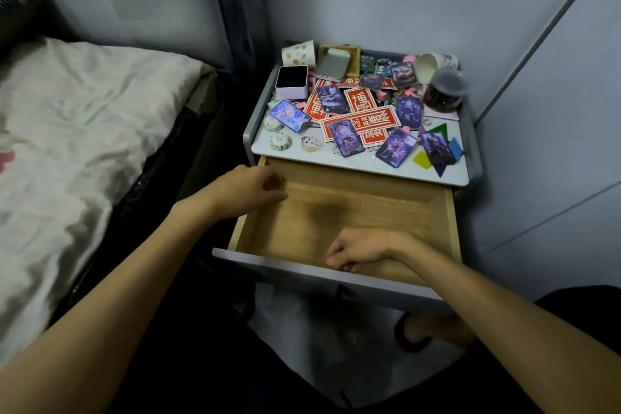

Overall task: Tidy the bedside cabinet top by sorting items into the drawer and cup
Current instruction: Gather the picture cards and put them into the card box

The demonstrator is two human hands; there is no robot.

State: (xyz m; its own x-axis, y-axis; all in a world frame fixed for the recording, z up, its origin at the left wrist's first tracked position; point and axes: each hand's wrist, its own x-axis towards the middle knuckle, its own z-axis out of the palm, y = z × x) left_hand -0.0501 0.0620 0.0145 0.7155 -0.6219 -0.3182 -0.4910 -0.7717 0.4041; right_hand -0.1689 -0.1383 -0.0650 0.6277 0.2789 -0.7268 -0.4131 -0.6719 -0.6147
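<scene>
The grey bedside cabinet top (369, 165) is littered with several purple picture cards (346, 138), red printed cards (366, 120), badges and pink bits. A patterned paper cup (299, 52) stands upright at its back left. Another cup (433, 65) lies tipped at the back right. Below, the wooden drawer (336, 212) is pulled out and holds nothing. My left hand (248, 188) hovers over the drawer's back left corner with loosely curled fingers and nothing in it. My right hand (359, 249) curls its fingers over the drawer's grey front panel (268, 264).
A white box (291, 81), a wood-framed mirror (336, 60) and a lidded plastic jar (445, 91) stand at the cabinet's back. Coloured flat shapes (421, 160) lie at the front right. The bed (67, 144) is close on the left, walls behind and right.
</scene>
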